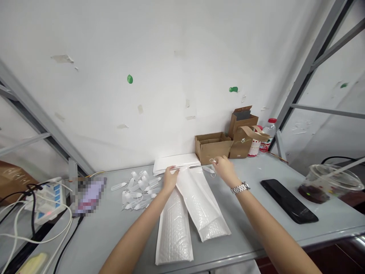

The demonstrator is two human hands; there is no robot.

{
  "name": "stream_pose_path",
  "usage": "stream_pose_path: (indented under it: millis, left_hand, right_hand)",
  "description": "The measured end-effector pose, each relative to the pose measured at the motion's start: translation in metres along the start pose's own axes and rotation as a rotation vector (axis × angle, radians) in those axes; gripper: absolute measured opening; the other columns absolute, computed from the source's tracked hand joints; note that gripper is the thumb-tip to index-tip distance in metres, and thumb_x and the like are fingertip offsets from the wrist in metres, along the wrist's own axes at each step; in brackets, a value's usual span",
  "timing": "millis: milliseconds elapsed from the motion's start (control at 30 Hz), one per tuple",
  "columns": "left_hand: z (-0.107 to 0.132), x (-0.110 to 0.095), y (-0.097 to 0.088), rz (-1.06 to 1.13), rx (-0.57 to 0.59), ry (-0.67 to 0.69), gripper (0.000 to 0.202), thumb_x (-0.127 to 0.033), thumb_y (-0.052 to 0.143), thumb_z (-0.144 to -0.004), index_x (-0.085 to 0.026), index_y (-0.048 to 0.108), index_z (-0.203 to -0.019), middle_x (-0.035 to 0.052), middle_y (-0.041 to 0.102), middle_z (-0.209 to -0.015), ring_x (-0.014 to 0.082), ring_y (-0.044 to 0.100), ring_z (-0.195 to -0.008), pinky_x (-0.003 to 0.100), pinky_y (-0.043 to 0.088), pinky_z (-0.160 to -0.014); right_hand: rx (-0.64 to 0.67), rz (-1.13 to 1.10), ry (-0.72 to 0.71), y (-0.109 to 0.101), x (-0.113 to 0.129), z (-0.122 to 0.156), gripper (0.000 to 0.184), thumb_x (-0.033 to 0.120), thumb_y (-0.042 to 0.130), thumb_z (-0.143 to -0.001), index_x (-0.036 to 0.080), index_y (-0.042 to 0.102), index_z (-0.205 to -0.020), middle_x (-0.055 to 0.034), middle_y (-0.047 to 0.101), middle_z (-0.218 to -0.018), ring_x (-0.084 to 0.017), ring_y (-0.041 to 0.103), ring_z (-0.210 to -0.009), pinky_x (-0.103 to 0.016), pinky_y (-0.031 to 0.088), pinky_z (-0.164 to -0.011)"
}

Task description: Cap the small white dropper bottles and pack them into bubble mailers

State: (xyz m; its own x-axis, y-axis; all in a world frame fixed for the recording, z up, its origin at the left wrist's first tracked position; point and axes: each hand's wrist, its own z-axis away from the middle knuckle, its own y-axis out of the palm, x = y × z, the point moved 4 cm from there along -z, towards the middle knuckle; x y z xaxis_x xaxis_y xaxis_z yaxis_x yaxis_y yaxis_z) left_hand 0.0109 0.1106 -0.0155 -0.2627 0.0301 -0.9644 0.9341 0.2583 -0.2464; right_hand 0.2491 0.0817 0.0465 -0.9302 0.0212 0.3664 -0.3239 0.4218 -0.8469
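Squarely on a grey worktop (94,238), a left mailer (173,230) and a right mailer (203,203) lie side by side, their smooth white film puffed by a pearly bubble lining. They run toward the person, with their upper ends meeting beneath both hands. The left hand (170,180) bears down at that end, fingers pressed together, apparently to keep the soft, slippery mailers from sliding; whether it also pinches anything cannot be told. A thin grey strip (196,166) runs across the top of the right mailer between the hands. The right hand (225,170), a silver link watch (240,187) on its wrist, closes thumb and fingers on the strip's far end in a tight pinch, the arm reaching out at an angle as if to keep the strip taut. Just behind lies a neat stack of white mailers (176,163), placed within easy reach. To the left, a loose heap of small clear plastic bottles (137,190) sits beside a pixel-blurred object (89,196). Further back stand an open cardboard box (212,147) and a kraft paper bag (242,142), while a black slab (289,201) and a clear plastic tub (327,183) lie to the right.
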Motion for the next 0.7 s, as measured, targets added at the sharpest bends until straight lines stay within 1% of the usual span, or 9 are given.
stream_pose_path:
  millis: [67,133,233,300,400,500,600,667,700]
  left_hand:
    - [-0.002,-0.006,0.006,-0.098,0.005,0.079,0.030,-0.018,0.061,-0.068,-0.015,0.057,-0.098,0.0126,0.057,-0.110,0.0253,0.046,-0.114,0.040,0.028,-0.098]
    - [-0.003,-0.013,0.006,-0.186,0.015,0.167,0.033,-0.012,0.059,-0.069,-0.016,0.057,-0.101,0.0130,0.048,-0.124,0.0259,0.035,-0.123,0.040,0.021,-0.103]
    - [-0.014,-0.022,0.001,-0.464,0.082,0.313,0.039,-0.010,0.051,-0.073,-0.017,0.052,-0.112,0.0135,0.031,-0.139,0.0263,0.017,-0.132,0.043,0.012,-0.105]
    - [-0.026,-0.023,-0.003,-0.595,0.162,0.363,0.047,-0.011,0.055,-0.072,-0.016,0.048,-0.118,0.0149,0.030,-0.140,0.0266,0.014,-0.133,0.042,0.013,-0.105]
    - [-0.044,-0.018,-0.008,-0.650,0.269,0.360,0.055,-0.015,0.065,-0.064,-0.018,0.051,-0.117,0.0140,0.043,-0.133,0.0292,0.027,-0.128,0.041,0.021,-0.102]
    - [-0.053,-0.017,-0.013,-0.672,0.313,0.360,0.045,-0.016,0.066,-0.063,-0.021,0.060,-0.107,0.0112,0.054,-0.122,0.0280,0.042,-0.119,0.037,0.030,-0.097]
    - [-0.055,-0.024,-0.021,-0.654,0.289,0.376,0.030,-0.018,0.062,-0.066,-0.022,0.066,-0.095,0.0081,0.067,-0.103,0.0256,0.056,-0.104,0.033,0.039,-0.088]
    - [-0.055,-0.035,-0.029,-0.614,0.224,0.400,0.023,-0.016,0.055,-0.071,-0.023,0.067,-0.090,0.0056,0.070,-0.094,0.0229,0.061,-0.095,0.031,0.042,-0.085]
    - [-0.055,-0.042,-0.035,-0.585,0.170,0.416,0.024,-0.015,0.051,-0.073,-0.022,0.067,-0.090,0.0048,0.069,-0.095,0.0211,0.061,-0.095,0.030,0.041,-0.087]
  right_hand:
    - [0.037,0.053,0.062,0.002,-0.011,-0.012,0.030,0.033,0.047,-0.083,0.009,0.064,-0.081,-0.0192,0.061,-0.088,-0.026,0.060,-0.080,-0.036,0.038,-0.071]
    - [0.078,0.090,0.097,0.007,-0.016,-0.020,0.030,0.034,0.049,-0.082,0.008,0.063,-0.079,-0.0214,0.062,-0.089,-0.027,0.061,-0.081,-0.037,0.036,-0.072]
    - [0.123,0.087,0.113,0.017,-0.019,-0.025,0.028,0.033,0.049,-0.083,0.010,0.064,-0.076,-0.0197,0.064,-0.086,-0.027,0.061,-0.084,-0.037,0.034,-0.074]
    - [0.134,0.054,0.117,0.022,-0.020,-0.027,0.026,0.031,0.050,-0.082,0.011,0.064,-0.074,-0.0177,0.066,-0.085,-0.025,0.061,-0.085,-0.036,0.032,-0.076]
    - [0.125,-0.026,0.126,0.026,-0.022,-0.029,0.020,0.027,0.053,-0.080,0.012,0.064,-0.071,-0.0159,0.066,-0.082,-0.023,0.060,-0.085,-0.035,0.030,-0.077]
    - [0.090,-0.145,0.131,0.024,-0.024,-0.030,0.022,0.027,0.054,-0.078,0.012,0.063,-0.065,-0.0154,0.066,-0.077,-0.025,0.059,-0.084,-0.037,0.030,-0.077]
    - [0.036,-0.320,0.125,0.014,-0.024,-0.031,0.027,0.033,0.053,-0.078,0.014,0.063,-0.061,-0.0140,0.064,-0.078,-0.025,0.057,-0.081,-0.036,0.033,-0.075]
    - [-0.008,-0.469,0.120,0.005,-0.025,-0.031,0.031,0.041,0.050,-0.078,0.016,0.064,-0.067,-0.0120,0.063,-0.083,-0.024,0.056,-0.081,-0.034,0.035,-0.073]
    - [-0.028,-0.551,0.119,0.000,-0.025,-0.030,0.035,0.046,0.048,-0.078,0.016,0.064,-0.072,-0.0111,0.062,-0.086,-0.023,0.056,-0.082,-0.033,0.037,-0.073]
